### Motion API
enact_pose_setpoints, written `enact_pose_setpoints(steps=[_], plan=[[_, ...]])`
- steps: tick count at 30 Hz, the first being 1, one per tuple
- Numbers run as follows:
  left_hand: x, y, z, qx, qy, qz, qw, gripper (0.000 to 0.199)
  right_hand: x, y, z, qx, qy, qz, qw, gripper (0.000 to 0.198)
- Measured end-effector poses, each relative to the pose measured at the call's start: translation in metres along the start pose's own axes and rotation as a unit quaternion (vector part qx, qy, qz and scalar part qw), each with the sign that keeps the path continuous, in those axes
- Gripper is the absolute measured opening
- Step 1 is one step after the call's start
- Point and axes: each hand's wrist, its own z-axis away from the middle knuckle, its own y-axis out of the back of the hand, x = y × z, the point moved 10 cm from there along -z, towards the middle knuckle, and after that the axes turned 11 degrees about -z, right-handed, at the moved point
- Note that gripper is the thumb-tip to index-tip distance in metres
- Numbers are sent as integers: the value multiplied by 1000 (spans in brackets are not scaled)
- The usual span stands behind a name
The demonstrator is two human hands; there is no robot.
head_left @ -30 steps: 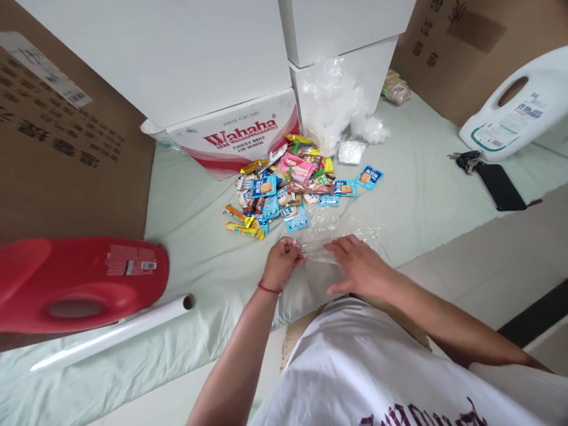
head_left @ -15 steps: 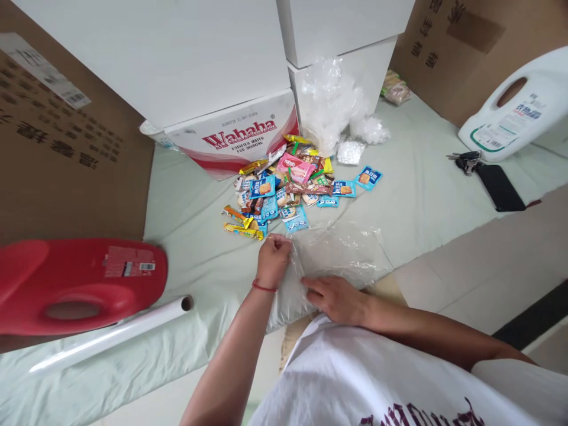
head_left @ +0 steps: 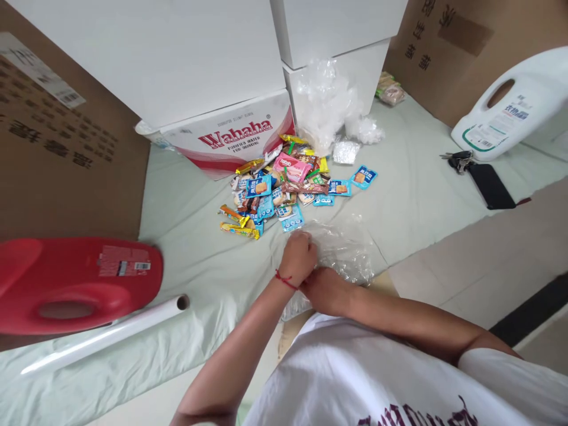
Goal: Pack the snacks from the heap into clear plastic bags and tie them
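Observation:
A sheet of clear plastic film [head_left: 348,251] lies crumpled at the front edge of the cloth, partly under both hands. My left hand [head_left: 298,257], with a red string bracelet at its wrist, is closed on the film's left part. Right against it, my right hand [head_left: 327,291] is closed on the film too, its fingertips mostly hidden. Just beyond the hands is a pile of small wrapped snacks [head_left: 288,183] in blue, yellow, brown and pink packets. One blue packet [head_left: 364,177] lies at the pile's right side.
Behind the pile stand a Wahaha carton [head_left: 239,133] and bunched clear plastic [head_left: 326,106]. At left are a red jug [head_left: 89,284] and a white roll [head_left: 106,337]. A white detergent bottle [head_left: 510,112], keys [head_left: 459,161] and a black phone [head_left: 491,186] sit at right.
My left hand has moved right and turned, meeting my right hand. Both have drawn together, and the film has bunched up between and beside them. My right hand's fingers have curled in.

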Motion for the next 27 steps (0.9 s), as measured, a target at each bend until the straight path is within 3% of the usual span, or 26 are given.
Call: enact_pose_setpoints(steps=[5,10,14,18,21,24,27], plan=[[-33,8,-11,18,35,1,999,31,3,17,17,38,17,37,998,20],[-50,13,-21,37,31,-7,999,26,-12,15,29,40,68,67,995,35],[-40,5,-22,55,14,-28,998,20,-27,3,20,36,86,65,993,45],[-20,-11,-8,81,1,-51,995,26,-44,-10,7,10,101,16,995,34],[-18,-17,7,133,-4,-67,989,36,-56,-12,16,-14,142,-44,989,25],[-20,-23,18,161,-37,-75,983,39,-45,14,34,60,143,-139,978,22],[-15,-30,22,142,-85,-96,982,41,3,55,47,211,53,-145,965,34]])
